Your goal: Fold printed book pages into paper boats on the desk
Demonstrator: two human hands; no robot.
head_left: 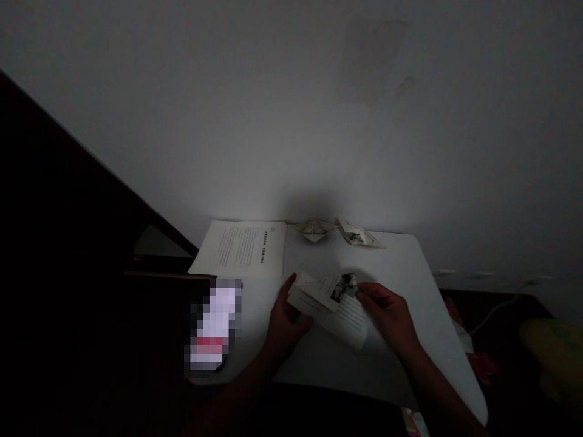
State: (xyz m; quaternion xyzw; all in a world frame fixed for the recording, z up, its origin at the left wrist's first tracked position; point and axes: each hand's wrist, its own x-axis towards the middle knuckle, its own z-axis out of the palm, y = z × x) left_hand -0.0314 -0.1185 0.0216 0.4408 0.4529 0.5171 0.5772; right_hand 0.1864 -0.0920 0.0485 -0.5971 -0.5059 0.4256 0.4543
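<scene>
Between my two hands is a partly folded sheet of printed paper [348, 315], with a dark picture on its upper layer. My left hand [289, 315] grips the sheet's left edge, thumb below and fingers behind. At the upper right corner, the fingers of my right hand [387, 309] pinch the paper beside the picture. Behind it, near the wall, sit two folded paper boats, one paper boat [314, 228] in the middle and another paper boat [362, 235] to its right. The view is dim, so finer creases cannot be made out.
A stack of printed sheets [241, 249] lies at the table's back left. Nearer me, a pixelated, bright-screened phone-like object [216, 321] rests at the left edge. The white table [401, 261] meets a pale wall [228, 139]. A cable [496, 312] and blurred items are beyond its right side.
</scene>
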